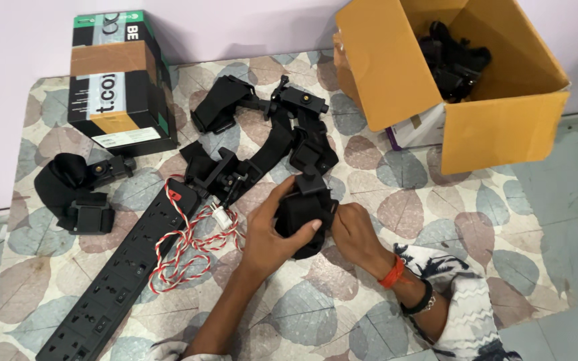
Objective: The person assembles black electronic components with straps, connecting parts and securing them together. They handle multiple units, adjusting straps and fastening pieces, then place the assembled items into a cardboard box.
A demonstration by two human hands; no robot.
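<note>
My left hand (272, 230) wraps around a black strap mount (306, 207) with a plastic clip on top, held just above the table. My right hand (356, 234) pinches the same mount from its right side. A red band and a black band circle my right wrist. More black strap mounts (262, 137) lie tangled just beyond my hands, and another strap mount (75, 187) lies alone at the far left.
A black power strip (125, 267) with a red-and-white twisted cable (185, 247) lies left of my hands. A taped black box (118, 83) stands at the back left. An open cardboard box (456, 73) holding more black mounts sits at the back right. The table (396, 200) has a leaf-patterned cover.
</note>
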